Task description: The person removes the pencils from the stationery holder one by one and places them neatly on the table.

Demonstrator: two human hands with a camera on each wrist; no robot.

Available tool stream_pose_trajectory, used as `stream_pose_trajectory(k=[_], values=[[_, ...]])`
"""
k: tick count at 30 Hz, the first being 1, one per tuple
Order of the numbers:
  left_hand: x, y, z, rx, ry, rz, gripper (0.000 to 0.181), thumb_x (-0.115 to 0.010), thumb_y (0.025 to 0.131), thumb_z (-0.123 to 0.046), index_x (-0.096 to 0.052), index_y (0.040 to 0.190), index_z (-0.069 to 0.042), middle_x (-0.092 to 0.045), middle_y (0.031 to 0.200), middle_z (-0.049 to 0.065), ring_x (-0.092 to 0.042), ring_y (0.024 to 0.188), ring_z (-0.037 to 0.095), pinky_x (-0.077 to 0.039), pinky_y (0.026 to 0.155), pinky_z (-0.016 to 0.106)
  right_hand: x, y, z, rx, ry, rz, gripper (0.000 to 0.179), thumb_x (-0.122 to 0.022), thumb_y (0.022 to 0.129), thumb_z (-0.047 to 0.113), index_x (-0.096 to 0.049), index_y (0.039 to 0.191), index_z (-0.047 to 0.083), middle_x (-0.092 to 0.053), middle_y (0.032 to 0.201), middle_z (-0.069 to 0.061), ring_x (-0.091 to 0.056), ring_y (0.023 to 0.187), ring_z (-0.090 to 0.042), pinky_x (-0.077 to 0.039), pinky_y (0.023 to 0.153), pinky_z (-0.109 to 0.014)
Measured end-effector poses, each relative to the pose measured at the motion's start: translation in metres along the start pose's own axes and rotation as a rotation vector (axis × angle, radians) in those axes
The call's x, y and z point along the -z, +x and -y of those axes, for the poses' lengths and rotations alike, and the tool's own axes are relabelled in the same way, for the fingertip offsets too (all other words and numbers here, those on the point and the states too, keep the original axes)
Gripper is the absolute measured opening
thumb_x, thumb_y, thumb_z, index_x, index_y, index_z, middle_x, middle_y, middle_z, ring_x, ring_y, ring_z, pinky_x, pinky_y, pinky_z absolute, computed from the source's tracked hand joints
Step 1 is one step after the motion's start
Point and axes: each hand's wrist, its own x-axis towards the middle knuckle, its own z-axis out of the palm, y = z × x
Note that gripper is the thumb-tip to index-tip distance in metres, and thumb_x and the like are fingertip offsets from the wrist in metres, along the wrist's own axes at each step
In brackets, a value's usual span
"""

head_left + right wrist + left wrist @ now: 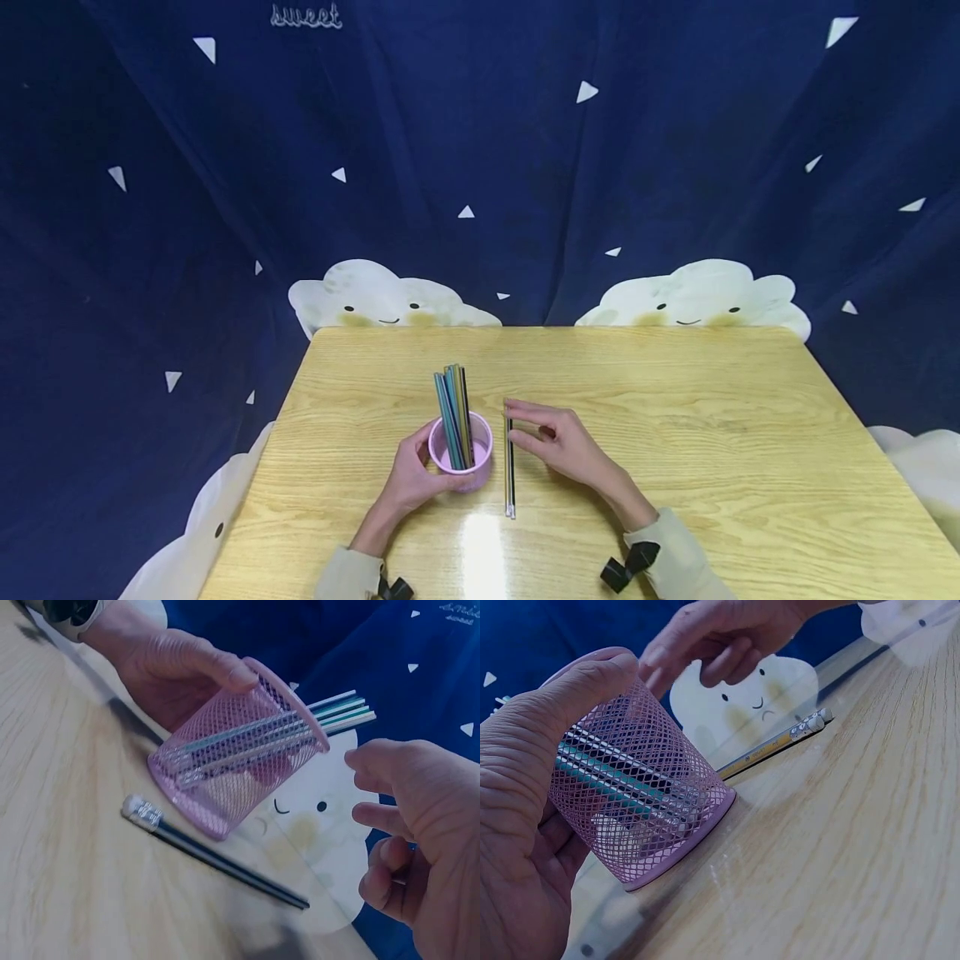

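Observation:
My left hand (409, 482) grips a pink mesh pencil cup (476, 480), thumb and fingers around its side. Several pencils (453, 405) in teal, gold and dark colours lean inside, their eraser ends down in the right wrist view. Right of the cup, two pencils lie side by side on the table, a yellow pencil (759, 753) and a black pencil (217, 860), with white erasers toward me. Over their far end is my right hand (564, 446), fingers loosely bent and thumb apart; in the right wrist view its fingers (381, 819) hold nothing.
The wooden table (675, 400) has a bright glare patch (482, 550) near its front. Behind it hangs a dark blue curtain (480, 150) with white triangles and smiling clouds. Each wrist wears a black strap device (628, 567).

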Motion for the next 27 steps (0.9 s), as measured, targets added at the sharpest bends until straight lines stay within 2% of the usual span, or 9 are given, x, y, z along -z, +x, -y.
stream_pose_trajectory(k=[1,2,7,13,20,27], values=[[0.0,0.0,0.0,-0.002,0.001,0.001,0.087,-0.097,0.065,-0.002,-0.06,0.143,-0.003,-0.068,0.134,0.017,-0.065,0.122,0.024,-0.052,0.107,0.029,0.0,0.001,0.001,0.007,0.007,0.001,0.034,-0.074,0.099,0.018,-0.073,0.132,0.014,-0.064,0.144,-0.015,-0.031,0.053,0.001,-0.035,0.044,-0.019],[0.0,0.0,0.001,-0.003,0.003,0.002,0.087,-0.097,0.064,-0.002,-0.06,0.143,-0.003,-0.068,0.134,0.016,-0.065,0.122,0.025,-0.052,0.107,0.029,0.0,0.002,0.003,0.011,0.016,0.003,0.035,-0.074,0.098,0.017,-0.073,0.133,0.014,-0.064,0.144,-0.014,-0.03,0.053,0.001,-0.034,0.044,-0.019],[-0.001,0.0,0.001,0.003,0.0,0.004,0.087,-0.097,0.064,-0.002,-0.061,0.143,-0.006,-0.069,0.134,0.014,-0.065,0.122,0.025,-0.052,0.107,0.03,-0.002,0.008,0.009,0.03,0.044,0.031,0.035,-0.073,0.099,0.015,-0.072,0.134,0.012,-0.065,0.143,-0.013,-0.032,0.053,0.0,-0.035,0.045,-0.019],[-0.002,0.0,0.0,-0.003,0.0,0.009,0.086,-0.097,0.065,-0.004,-0.061,0.143,-0.006,-0.069,0.134,0.014,-0.064,0.123,0.026,-0.052,0.108,0.031,-0.005,0.013,0.015,0.047,0.03,0.061,0.035,-0.073,0.1,0.018,-0.071,0.135,0.014,-0.064,0.144,-0.013,-0.034,0.052,0.001,-0.037,0.044,-0.019],[0.0,0.001,0.0,0.005,0.008,0.013,0.087,-0.097,0.066,-0.005,-0.059,0.144,-0.006,-0.068,0.136,0.014,-0.064,0.123,0.028,-0.052,0.108,0.031,-0.01,0.02,0.018,0.06,0.03,0.084,0.036,-0.073,0.099,0.017,-0.071,0.133,0.007,-0.065,0.143,-0.014,-0.036,0.053,-0.001,-0.037,0.045,-0.018],[0.002,-0.001,0.003,-0.002,0.016,0.015,0.086,-0.096,0.067,-0.004,-0.058,0.145,-0.003,-0.067,0.135,0.018,-0.065,0.12,0.025,-0.054,0.104,0.032,-0.018,0.024,0.021,0.075,0.039,0.11,0.037,-0.072,0.1,0.019,-0.071,0.136,0.011,-0.063,0.146,-0.011,-0.038,0.053,-0.007,-0.04,0.046,-0.02]])
